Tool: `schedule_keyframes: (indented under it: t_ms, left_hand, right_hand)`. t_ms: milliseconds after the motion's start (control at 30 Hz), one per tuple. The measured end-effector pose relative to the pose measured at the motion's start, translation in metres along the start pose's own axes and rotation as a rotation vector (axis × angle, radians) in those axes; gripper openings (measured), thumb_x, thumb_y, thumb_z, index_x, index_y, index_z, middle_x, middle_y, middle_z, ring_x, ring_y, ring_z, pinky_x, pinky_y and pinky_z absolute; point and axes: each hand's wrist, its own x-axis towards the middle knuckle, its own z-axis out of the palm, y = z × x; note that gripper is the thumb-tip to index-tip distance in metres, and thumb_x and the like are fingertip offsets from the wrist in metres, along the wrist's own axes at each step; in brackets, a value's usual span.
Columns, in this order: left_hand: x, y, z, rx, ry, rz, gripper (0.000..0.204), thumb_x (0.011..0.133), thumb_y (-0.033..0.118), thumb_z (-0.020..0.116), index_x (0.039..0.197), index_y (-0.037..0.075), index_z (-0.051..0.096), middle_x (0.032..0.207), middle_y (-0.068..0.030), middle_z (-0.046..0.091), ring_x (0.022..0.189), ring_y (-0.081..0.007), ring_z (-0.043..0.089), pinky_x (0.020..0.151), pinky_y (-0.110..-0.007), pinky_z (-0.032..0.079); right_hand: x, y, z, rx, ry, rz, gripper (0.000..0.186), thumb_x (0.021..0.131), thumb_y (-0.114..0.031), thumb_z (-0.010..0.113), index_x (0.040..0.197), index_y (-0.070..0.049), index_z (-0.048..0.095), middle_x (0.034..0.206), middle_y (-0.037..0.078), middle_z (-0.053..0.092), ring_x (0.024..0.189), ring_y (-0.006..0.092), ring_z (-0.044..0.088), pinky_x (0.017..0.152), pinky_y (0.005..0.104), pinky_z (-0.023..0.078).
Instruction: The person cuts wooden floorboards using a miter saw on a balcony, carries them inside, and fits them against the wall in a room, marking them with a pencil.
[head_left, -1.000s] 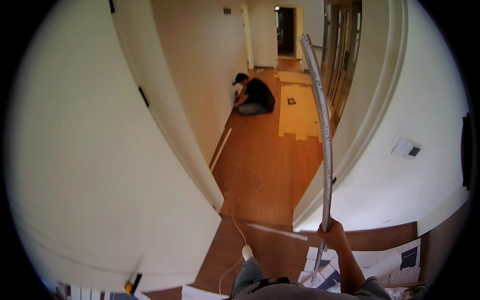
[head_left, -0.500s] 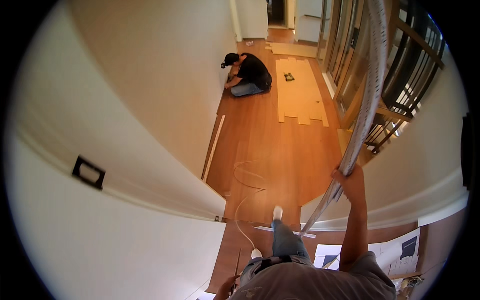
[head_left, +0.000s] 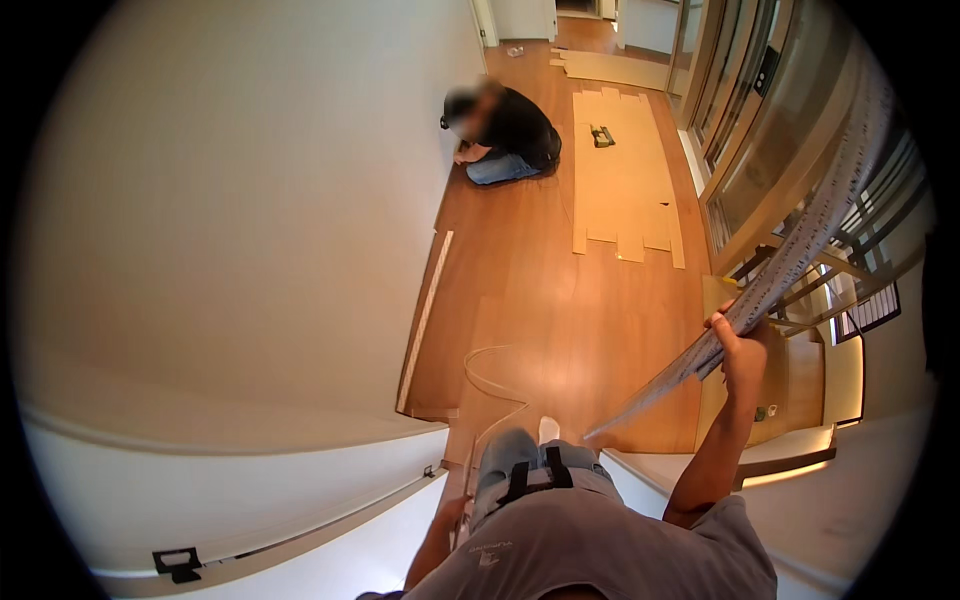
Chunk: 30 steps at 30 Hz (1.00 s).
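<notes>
Head view: right hand [head_left: 742, 345] is clamped round a long pale trim strip [head_left: 800, 250], held up beside the stair railing [head_left: 860, 290], its low end near the floor ahead. Left hand [head_left: 450, 515] hangs by the hip; can't tell if it's closed. I'd grip nearer the strip's middle, since it bows, and keep it off the railing.

One long patterned strip [head_left: 800, 240] is held up, and one loose baseboard plank [head_left: 425, 315] lies on the floor. One other person [head_left: 505, 135] kneels there (beside one cardboard sheet [head_left: 620, 170]).
</notes>
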Motion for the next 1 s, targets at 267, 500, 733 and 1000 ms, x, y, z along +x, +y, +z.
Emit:
schedule_keyframes:
  t_ms: [267,500,733,1000]
  left_hand:
    - [0.078,0.181,0.015,0.033,-0.087,0.037,0.052,0.088,0.054,0.071,0.1,0.003,0.072,0.07,-0.0102,0.059,0.058,-0.0227,0.053,0.054,-0.042,0.041]
    - [0.19,0.372,0.056,0.176,-0.153,-0.025,0.057,0.087,0.045,0.075,0.123,0.0,0.07,0.111,-0.0158,0.07,0.094,-0.028,0.066,0.084,-0.044,0.051]
    - [0.194,0.608,0.1,0.632,-0.125,0.431,0.066,0.086,0.051,0.071,0.125,-0.003,0.068,0.12,-0.0181,0.069,0.11,-0.0306,0.065,0.095,-0.047,0.048]
    - [0.22,0.795,0.143,0.552,-0.113,0.233,0.063,0.081,0.057,0.074,0.094,-0.005,0.074,0.076,-0.0161,0.068,0.066,-0.0288,0.066,0.063,-0.044,0.051]
  right_hand:
    - [0.125,0.029,0.01,-0.003,0.138,0.013,0.023,0.086,-0.012,0.077,0.102,-0.001,0.064,0.083,0.009,0.07,0.07,0.0132,0.063,0.061,0.0255,0.047]
    - [0.268,0.066,0.012,-0.073,0.28,-0.004,0.024,0.087,-0.01,0.077,0.103,0.0,0.064,0.089,0.01,0.069,0.076,0.014,0.063,0.066,0.0264,0.047]
    - [0.414,0.044,0.026,-0.173,0.27,0.032,0.021,0.087,-0.009,0.074,0.1,0.003,0.065,0.085,0.009,0.066,0.078,0.0178,0.061,0.073,0.0308,0.048]
    - [0.584,0.081,0.048,-0.232,0.199,0.112,0.015,0.089,-0.01,0.071,0.096,0.001,0.065,0.086,0.01,0.067,0.079,0.0183,0.061,0.075,0.0323,0.048]
